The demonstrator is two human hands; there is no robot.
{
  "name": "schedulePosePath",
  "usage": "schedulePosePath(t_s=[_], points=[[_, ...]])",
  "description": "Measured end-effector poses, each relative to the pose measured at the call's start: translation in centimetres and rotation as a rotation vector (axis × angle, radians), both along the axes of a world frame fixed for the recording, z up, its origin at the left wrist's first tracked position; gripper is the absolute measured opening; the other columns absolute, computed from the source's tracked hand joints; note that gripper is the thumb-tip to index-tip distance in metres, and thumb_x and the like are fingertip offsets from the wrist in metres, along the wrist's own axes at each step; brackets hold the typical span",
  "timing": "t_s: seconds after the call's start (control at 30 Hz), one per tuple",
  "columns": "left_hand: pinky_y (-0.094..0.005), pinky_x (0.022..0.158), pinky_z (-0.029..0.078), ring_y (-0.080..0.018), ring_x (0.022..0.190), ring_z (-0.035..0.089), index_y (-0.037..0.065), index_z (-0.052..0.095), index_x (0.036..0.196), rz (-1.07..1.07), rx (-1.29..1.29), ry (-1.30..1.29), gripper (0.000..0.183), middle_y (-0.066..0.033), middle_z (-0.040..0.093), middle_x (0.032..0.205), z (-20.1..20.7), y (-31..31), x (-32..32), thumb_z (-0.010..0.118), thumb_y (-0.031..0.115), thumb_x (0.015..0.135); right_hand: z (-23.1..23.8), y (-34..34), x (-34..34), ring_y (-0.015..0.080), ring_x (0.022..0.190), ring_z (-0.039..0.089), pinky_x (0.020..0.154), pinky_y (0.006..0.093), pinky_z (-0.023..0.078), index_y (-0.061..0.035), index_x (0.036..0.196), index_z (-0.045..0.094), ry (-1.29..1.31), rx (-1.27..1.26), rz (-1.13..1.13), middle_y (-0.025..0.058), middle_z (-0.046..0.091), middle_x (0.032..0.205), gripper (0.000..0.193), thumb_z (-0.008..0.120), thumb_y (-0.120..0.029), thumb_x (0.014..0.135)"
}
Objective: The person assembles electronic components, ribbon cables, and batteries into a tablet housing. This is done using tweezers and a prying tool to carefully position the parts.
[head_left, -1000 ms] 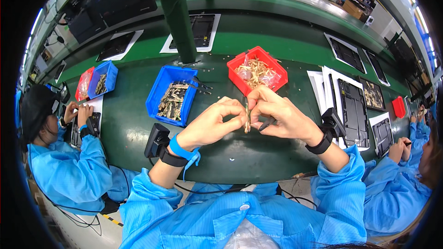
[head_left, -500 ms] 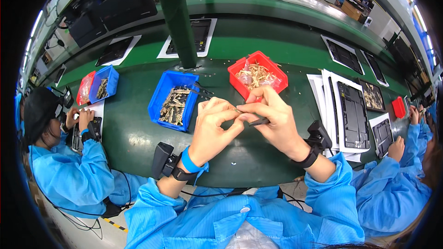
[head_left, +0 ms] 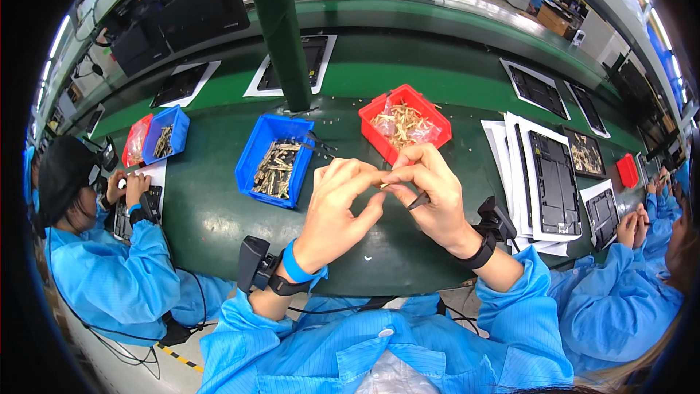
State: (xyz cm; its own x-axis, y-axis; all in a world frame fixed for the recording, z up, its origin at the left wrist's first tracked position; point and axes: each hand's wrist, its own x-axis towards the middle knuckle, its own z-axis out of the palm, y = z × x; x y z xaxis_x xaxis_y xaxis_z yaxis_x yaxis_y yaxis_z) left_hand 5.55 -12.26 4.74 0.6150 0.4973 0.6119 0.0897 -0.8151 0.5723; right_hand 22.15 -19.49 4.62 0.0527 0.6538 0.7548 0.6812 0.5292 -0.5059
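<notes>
Both hands meet over the green bench point(head_left: 219, 175), just below the red bin point(head_left: 375, 135). My left hand point(head_left: 337, 208) has its index finger and thumb bent in toward a small tan strip point(head_left: 384, 185) at the meeting fingertips. Pinched beside it are the fingers of my right hand point(head_left: 437, 193). A dark, pointed tool point(head_left: 418, 201), perhaps tweezers, is tucked in the right hand and sticks out under its fingers. Fingers hide most of the strip. Left of my hands, the blue bin point(head_left: 244, 175) contains several dark and tan strips; the red one contains pale strips and clear plastic bags.
White sheets with black flat panels point(head_left: 555, 182) are stacked at the right. A green post point(head_left: 281, 36) rises behind the blue bin. Co-workers in blue sit at the left point(head_left: 109, 270) and right point(head_left: 620, 306). More panels point(head_left: 536, 87) lie on the far ledge.
The fingertips have shifted slightly, and a tan end now shows between them. My left thumb has drawn away from the right fingers. The right co-worker's hands have come together.
</notes>
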Motion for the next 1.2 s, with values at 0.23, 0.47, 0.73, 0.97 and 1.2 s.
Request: schedulePosePath(t_s=[0.23, 0.47, 0.73, 0.97, 1.2], points=[[-0.0386, 0.088, 0.044, -0.0286, 0.100, 0.061, 0.006, 0.065, 0.097, 0.016, 0.118, -0.051, 0.030, -0.0085, 0.067, 0.099, 1.5, 0.1, -0.9, 0.081, 0.006, 0.071, 0.9, -0.7, 0.1, 0.0198, 0.072, 0.066, 0.053, 0.0315, 0.052, -0.0043, 0.093, 0.066, -0.183, 0.010, -0.074, 0.0065, 0.060, 0.095, 0.020, 0.074, 0.001, 0.076], [-0.0396, 0.085, 0.043, -0.0282, 0.096, 0.061, 0.006, 0.063, 0.092, 0.046, 0.329, 0.021, 0.026, -0.0070, 0.065, 0.094, 2.3, 0.0, -0.8, 0.079, 0.005, 0.070, 1.5, -1.1, 0.0, 0.0197, 0.071, 0.066, 0.051, 0.0310, 0.051, -0.0046, 0.091, 0.066, -0.352, 0.018, -0.115, 0.0055, 0.060, 0.095, 0.022, 0.071, 0.004, 0.071], [-0.0373, 0.083, 0.040, -0.0249, 0.096, 0.060, 0.005, 0.063, 0.093, 0.014, 0.335, 0.013, 0.020, -0.0056, 0.063, 0.095, 0.9, 0.4, -0.6, 0.072, 0.000, 0.076, 1.9, -1.4, -0.6, 0.0198, 0.073, 0.065, 0.053, 0.0305, 0.051, -0.0043, 0.087, 0.065, -0.284, -0.095, -0.093, 0.0054, 0.059, 0.095, 0.019, 0.071, 0.004, 0.071], [-0.0345, 0.084, 0.047, -0.0257, 0.096, 0.061, 0.001, 0.066, 0.095, 0.081, -0.171, -0.177, 0.016, -0.0106, 0.066, 0.096, -0.5, -0.8, -0.7, 0.071, 0.000, 0.080, 1.1, -0.7, -0.1, 0.0152, 0.079, 0.061, 0.063, 0.0292, 0.048, 0.0015, 0.087, 0.067, 0.165, -0.286, -0.001, 0.0062, 0.058, 0.094, 0.014, 0.077, -0.001, 0.077], [-0.0361, 0.082, 0.046, -0.0269, 0.092, 0.060, 0.003, 0.067, 0.088, 0.150, 0.011, -0.107, 0.012, -0.0092, 0.065, 0.092, -0.1, -0.8, -0.6, 0.072, 0.000, 0.078, 0.9, -0.6, -0.5, 0.0154, 0.076, 0.057, 0.063, 0.0283, 0.045, 0.0038, 0.086, 0.066, 0.179, -0.322, 0.009, 0.0060, 0.058, 0.092, 0.016, 0.078, -0.003, 0.077]])
